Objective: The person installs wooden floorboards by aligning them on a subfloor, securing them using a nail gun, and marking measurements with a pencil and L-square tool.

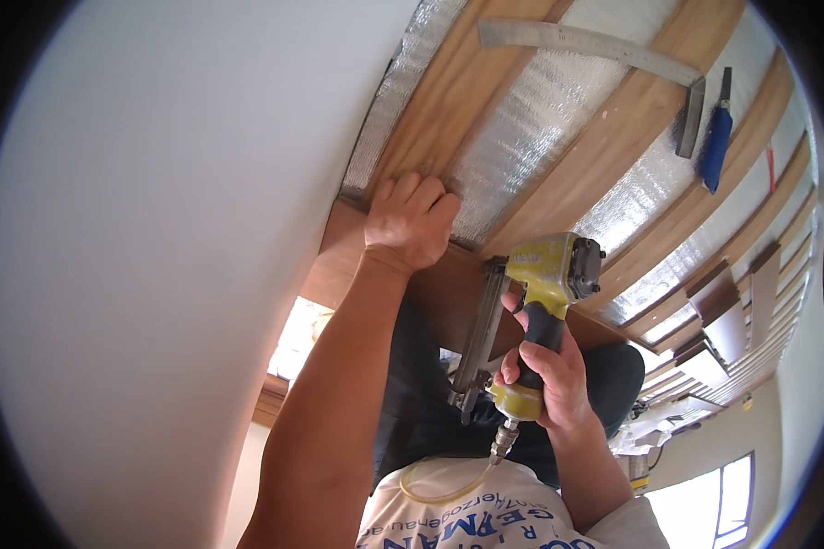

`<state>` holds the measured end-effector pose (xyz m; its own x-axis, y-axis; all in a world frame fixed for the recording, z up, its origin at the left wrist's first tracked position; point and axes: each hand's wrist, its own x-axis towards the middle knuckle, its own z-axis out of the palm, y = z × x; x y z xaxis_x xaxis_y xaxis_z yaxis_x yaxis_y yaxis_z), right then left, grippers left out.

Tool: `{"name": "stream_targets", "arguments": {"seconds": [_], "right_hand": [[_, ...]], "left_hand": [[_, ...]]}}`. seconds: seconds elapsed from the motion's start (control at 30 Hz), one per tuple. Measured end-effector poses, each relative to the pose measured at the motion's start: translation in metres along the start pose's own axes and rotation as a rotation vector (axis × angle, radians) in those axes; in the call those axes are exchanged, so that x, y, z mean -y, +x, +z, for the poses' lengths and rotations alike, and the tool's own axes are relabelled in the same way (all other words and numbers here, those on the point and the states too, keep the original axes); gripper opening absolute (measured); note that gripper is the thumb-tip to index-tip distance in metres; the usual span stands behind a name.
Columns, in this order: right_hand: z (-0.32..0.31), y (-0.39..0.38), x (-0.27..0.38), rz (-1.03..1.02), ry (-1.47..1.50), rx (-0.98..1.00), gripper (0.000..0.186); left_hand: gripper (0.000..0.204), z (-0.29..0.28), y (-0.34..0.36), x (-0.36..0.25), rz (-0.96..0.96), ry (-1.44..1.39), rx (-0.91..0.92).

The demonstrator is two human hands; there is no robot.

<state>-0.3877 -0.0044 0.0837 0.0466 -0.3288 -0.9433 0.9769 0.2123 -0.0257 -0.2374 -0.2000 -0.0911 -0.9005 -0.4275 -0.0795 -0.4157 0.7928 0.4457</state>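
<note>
My left hand (410, 220), fingers curled and tips hidden, is against the lower end of a wooden batten (430, 105) beside silver foil insulation (513, 146). What its fingers hold, if anything, is unclear. My right hand (554, 375) grips the black handle of a yellow pneumatic nail gun (545, 265), whose long magazine stands upright to the left of the grip. An air fitting with a thin clear hose (430, 485) hangs from the gun's base. A wooden board (471, 293) runs behind the gun along the batten ends.
A white wall (146, 238) fills the left side. On the battens lie a metal square (577, 41) and a blue-bladed tool (717, 146). Brown planks (714, 297) rest farther along the battens at right. My legs are bent below, and a window (705, 503) is at lower right.
</note>
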Motion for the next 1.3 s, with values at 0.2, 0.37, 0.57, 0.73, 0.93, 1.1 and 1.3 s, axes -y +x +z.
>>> {"name": "stream_targets", "arguments": {"seconds": [0.2,0.37,0.57,0.73,0.93,1.1,1.3], "right_hand": [[0.001,-0.004,0.008,0.046,-0.042,-0.079,0.059],[-0.016,-0.01,0.008,0.007,-0.004,-0.058,0.062],[-0.025,-0.012,0.005,0.049,-0.068,-0.061,0.058],[-0.037,-0.017,0.007,-0.001,-0.062,-0.06,0.053],[-0.066,-0.051,0.021,-0.069,-0.093,-0.169,0.067],[-0.131,-0.087,0.039,-0.163,-0.091,-0.171,0.077],[-0.159,-0.075,0.023,-0.101,0.041,-0.145,0.069]], "left_hand": [[0.015,-0.001,0.0,-0.001,0.009,-0.02,-0.014],[0.016,0.0,0.0,-0.001,0.011,0.007,-0.01],[0.011,-0.001,0.0,-0.001,0.006,0.001,-0.018],[0.014,0.0,0.003,-0.002,0.026,-0.016,-0.025],[0.013,0.003,0.0,-0.001,0.046,-0.023,-0.038],[0.016,0.002,0.002,0.002,0.045,-0.005,-0.015],[0.017,0.003,0.002,0.0,0.052,0.014,-0.015]]}}
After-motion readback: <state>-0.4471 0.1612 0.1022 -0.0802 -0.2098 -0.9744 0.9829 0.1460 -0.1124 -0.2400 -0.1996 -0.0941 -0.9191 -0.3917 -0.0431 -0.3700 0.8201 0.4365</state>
